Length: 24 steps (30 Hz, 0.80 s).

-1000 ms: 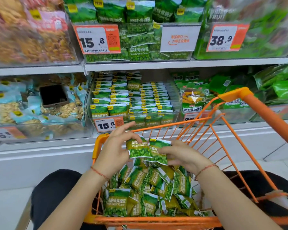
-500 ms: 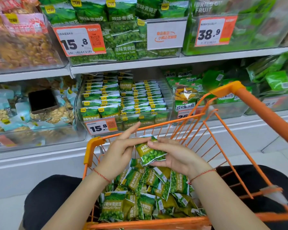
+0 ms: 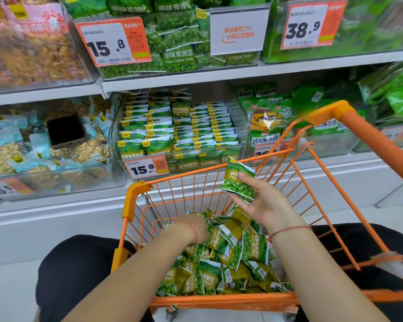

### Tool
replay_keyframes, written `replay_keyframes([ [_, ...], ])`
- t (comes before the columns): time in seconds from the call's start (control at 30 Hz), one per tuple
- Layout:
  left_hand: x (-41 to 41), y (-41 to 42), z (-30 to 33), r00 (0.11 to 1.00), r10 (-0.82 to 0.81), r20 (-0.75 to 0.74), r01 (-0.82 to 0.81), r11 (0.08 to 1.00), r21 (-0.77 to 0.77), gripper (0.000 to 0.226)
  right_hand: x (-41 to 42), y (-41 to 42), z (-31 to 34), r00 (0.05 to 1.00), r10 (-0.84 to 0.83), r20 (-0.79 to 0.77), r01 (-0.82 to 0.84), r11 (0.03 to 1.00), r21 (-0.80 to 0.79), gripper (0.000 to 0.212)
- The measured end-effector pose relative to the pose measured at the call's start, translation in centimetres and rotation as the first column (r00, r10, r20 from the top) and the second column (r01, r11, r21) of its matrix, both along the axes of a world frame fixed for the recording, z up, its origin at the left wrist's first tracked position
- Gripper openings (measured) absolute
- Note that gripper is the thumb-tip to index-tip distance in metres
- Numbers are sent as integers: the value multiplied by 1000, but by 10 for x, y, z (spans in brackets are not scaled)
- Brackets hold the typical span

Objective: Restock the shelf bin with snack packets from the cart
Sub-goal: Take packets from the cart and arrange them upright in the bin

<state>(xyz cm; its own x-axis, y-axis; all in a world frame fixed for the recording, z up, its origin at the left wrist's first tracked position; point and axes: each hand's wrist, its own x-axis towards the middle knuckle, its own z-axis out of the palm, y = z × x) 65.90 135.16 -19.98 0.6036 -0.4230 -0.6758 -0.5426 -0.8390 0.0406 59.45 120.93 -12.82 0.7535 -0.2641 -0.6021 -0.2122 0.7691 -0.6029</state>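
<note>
Nearest me, at the bottom centre of the frame, the orange cart (image 3: 135, 201) holds a loose heap of green pea packets (image 3: 223, 259). My left hand (image 3: 196, 228) is plunged into that heap at lower centre; its fingers are buried among the wrappers, so I cannot tell whether they grip anything. My right hand (image 3: 263, 203), right of centre, pinches a small stack of packets (image 3: 239, 182) between thumb and fingers, raised above the heap and level with the cart's far rim.

Beyond the cart, at mid-frame, sits the clear shelf bin (image 3: 116, 131) with the 15.8 price tag (image 3: 146, 168) on its front. It already carries tidy rows of the same garlic-flavour packets, so I judge the job well along, though plenty remains in the cart.

The step in hand looks like gathering: the right keeps a stack while the left fetches more. Next I would need a firm hold on another packet, squared against the stack, before carrying the lot over the rim into a row in the bin.
</note>
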Motion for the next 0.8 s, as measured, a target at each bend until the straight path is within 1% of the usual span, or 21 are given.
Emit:
replay_keyframes([
  [0.07,-3,-11,-10,999,44,11,-44,999,-3,45,0,-1,-1,1000,-15,-1,15,1000,3,12],
  [0.13,0,-17,-20,990,133,-51,-137,986,-93,43,0,-2,-2,1000,-7,-1,7,1000,-11,10],
  [0.2,4,-19,-25,973,193,-126,-213,962,-173,34,0,-3,-2,1000,0,-3,0,999,-34,11],
  [0.27,6,-16,-25,969,180,-171,-209,963,-171,32,0,-4,-2,1000,-9,3,9,1000,-29,12],
  [0.33,4,-11,-25,966,153,-208,-191,965,-179,35,1,-5,-3,1000,-16,4,16,1000,-24,10],
  [0.37,4,-9,-26,958,165,-236,-211,960,-185,36,1,-5,-4,1000,-7,4,7,1000,-28,9],
  [0.43,4,-3,-24,927,198,-319,-265,946,-185,24,1,-5,-5,1000,16,9,-15,999,-34,8],
  [0.47,3,1,-21,914,198,-353,-273,946,-175,25,1,-4,-4,1000,20,9,-20,999,-36,8],
  [0.5,2,6,-16,906,200,-374,-274,949,-158,33,1,-4,-6,1000,24,6,-24,999,-46,9],
  [0.53,4,12,-11,901,198,-387,-279,946,-164,40,1,-3,-8,1000,24,-3,-24,998,-61,14],
  [0.57,7,19,-2,901,191,-389,-281,941,-189,42,2,-2,-10,1000,15,-9,-16,997,-82,25],
  [0.6,12,28,12,905,184,-385,-289,928,-236,40,3,0,-11,1000,0,-20,-2,994,-109,40],
  [0.63,18,39,29,898,190,-396,-318,903,-290,37,3,2,-13,999,-15,-38,9,990,-143,56],
  [0.67,24,51,46,885,199,-421,-366,857,-364,36,4,4,-15,999,-20,-50,12,986,-168,67],
  [0.7,29,61,64,857,209,-471,-434,786,-441,39,3,6,-15,998,-15,-54,5,984,-175,71],
  [0.77,32,76,95,805,203,-557,-553,594,-584,52,3,10,-14,998,9,-57,-18,986,-164,61],
  [0.8,29,78,107,786,187,-590,-593,498,-632,51,3,12,-13,998,21,-54,-30,986,-167,54],
])
